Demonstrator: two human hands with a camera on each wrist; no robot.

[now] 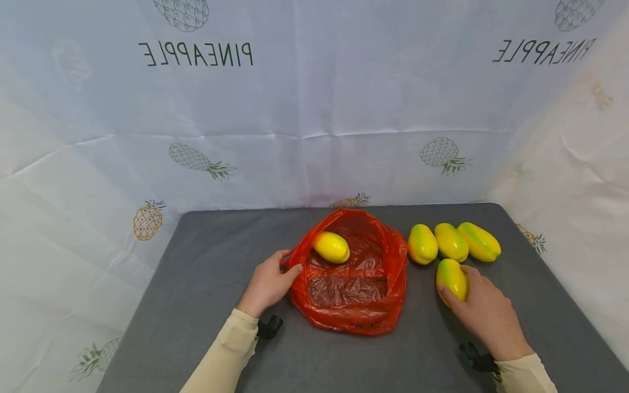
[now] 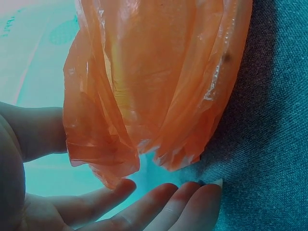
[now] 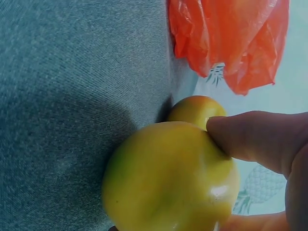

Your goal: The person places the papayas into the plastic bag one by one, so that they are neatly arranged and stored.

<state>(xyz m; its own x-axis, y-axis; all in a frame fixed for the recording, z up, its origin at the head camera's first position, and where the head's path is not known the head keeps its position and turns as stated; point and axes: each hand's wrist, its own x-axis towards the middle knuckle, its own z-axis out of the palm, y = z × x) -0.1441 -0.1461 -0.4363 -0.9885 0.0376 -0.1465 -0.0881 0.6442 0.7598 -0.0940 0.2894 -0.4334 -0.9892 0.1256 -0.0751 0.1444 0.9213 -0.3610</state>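
Note:
A red plastic bag (image 1: 351, 322) lies with its mouth spread wide, and one glossy yellow papaya-shaped fruit (image 1: 331, 247) rests inside near its left wall. My left hand (image 1: 270, 281) holds the bag's left rim, thumb over the edge; in the left wrist view the thumb tip is hidden behind the orange-looking plastic (image 2: 149, 72) and the fingers (image 2: 149, 207) lie loosely below it. To the right of the bag, my right hand (image 1: 486, 311) grips a yellow-green papaya-shaped fruit (image 1: 451, 278) between thumb and fingers. The right wrist view shows this fruit (image 3: 168, 178) close over the cloth.
Three more such fruits, a left one (image 1: 422, 244), a middle one (image 1: 450, 242) and a right one (image 1: 479, 242), lie in a row behind my right hand. A dark grey cloth covers the table (image 1: 221, 234). A pineapple-print curtain (image 1: 265, 109) hangs close behind and at both sides.

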